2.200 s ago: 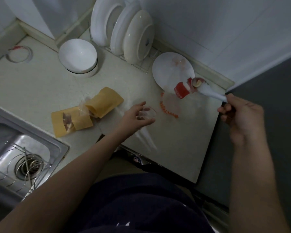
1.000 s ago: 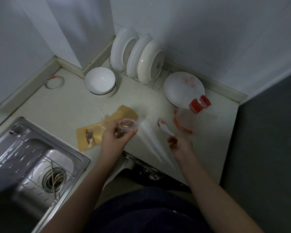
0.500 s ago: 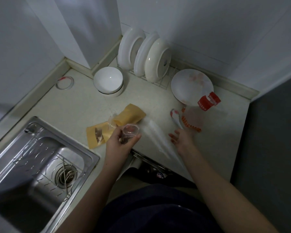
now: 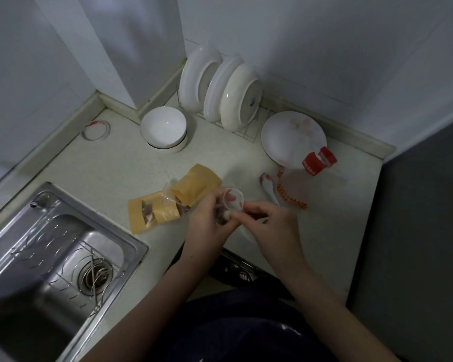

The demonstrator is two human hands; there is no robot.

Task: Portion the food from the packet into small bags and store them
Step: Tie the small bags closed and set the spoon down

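Pale countertop (image 4: 110, 168) is carrying everything; steel sink (image 4: 50, 257) is sitting sunk into its near left. Tape ring (image 4: 96, 130) is lying far left. White bowl (image 4: 164, 129) is sitting beside wire rack (image 4: 249, 129), which is holding 3 plates (image 4: 236, 97) upright. Flat plate (image 4: 288, 137) is lying far right, red packet (image 4: 318, 162) at its near-right rim. Spoon (image 4: 268, 188) and clear bag (image 4: 292, 198) are lying just nearer. 2 kraft pouches (image 4: 194, 188) are lying mid-counter, overlapping.
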